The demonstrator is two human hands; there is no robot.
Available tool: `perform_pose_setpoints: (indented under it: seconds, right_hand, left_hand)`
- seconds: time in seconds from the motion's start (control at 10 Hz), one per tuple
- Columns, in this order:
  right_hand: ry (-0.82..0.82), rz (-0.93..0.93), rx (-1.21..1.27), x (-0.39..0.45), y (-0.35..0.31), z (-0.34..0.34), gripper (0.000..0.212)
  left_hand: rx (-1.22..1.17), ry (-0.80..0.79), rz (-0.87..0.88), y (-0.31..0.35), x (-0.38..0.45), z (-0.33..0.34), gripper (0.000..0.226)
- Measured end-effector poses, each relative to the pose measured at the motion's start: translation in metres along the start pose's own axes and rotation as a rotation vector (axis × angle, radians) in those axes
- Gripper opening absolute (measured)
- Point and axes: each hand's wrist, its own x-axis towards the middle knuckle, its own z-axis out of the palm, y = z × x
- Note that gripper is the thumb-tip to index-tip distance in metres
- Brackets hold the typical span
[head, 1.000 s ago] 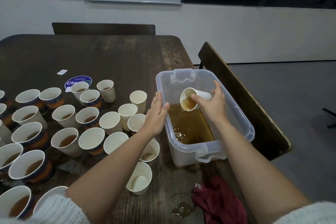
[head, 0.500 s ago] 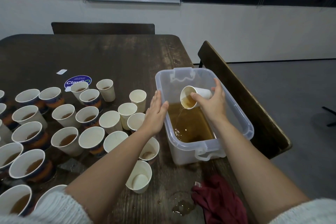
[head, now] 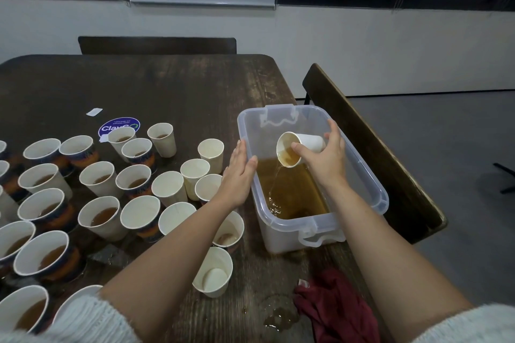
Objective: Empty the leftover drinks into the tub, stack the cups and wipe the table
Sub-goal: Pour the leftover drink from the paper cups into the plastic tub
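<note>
Pouring: the right hand (head: 324,160) tips a white paper cup (head: 299,147) on its side over the tub (head: 381,198), mouth turned toward the person, and a thin stream of brown drink (head: 274,177) runs from its lower lip.
Right hand grip: thumb and fingers wrapped round the cup's wall near the base, holding it above the liquid.
Left hand: the left hand (head: 237,175) has straight fingers held together, holding nothing, with the palm against the tub's left outer wall and the fingertips at its rim.
Tub: clear plastic, with clip handles at the near and far ends, standing on the right part of the wooden table (head: 172,86); a shallow pool of brown liquid (head: 295,198) covers its bottom, rippled where the stream lands.
Other cups: a crowd of paper cups (head: 103,217) stands upright left of the tub, some white, some with dark printed bands; many hold brown drink, and those nearest the tub look empty.
Nearest cup: one white cup (head: 213,273) stands just beside the left forearm.
Cloth: a dark red cloth (head: 337,312) lies bunched at the near table edge, below the tub.
Spill: a small wet puddle (head: 278,315) sits just left of the cloth.
Sticker: a round blue sticker (head: 118,126) lies on the table behind the cups.
</note>
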Motion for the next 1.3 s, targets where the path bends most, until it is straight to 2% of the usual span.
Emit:
perform_pose_setpoints:
  seconds: [1.3]
  right_hand:
    - [0.023,-0.084,-0.011,-0.0067,-0.0069,-0.0035,0.101]
  left_hand:
    - [0.004,0.003,0.005,-0.0034,0.0019,0.0003,0.058]
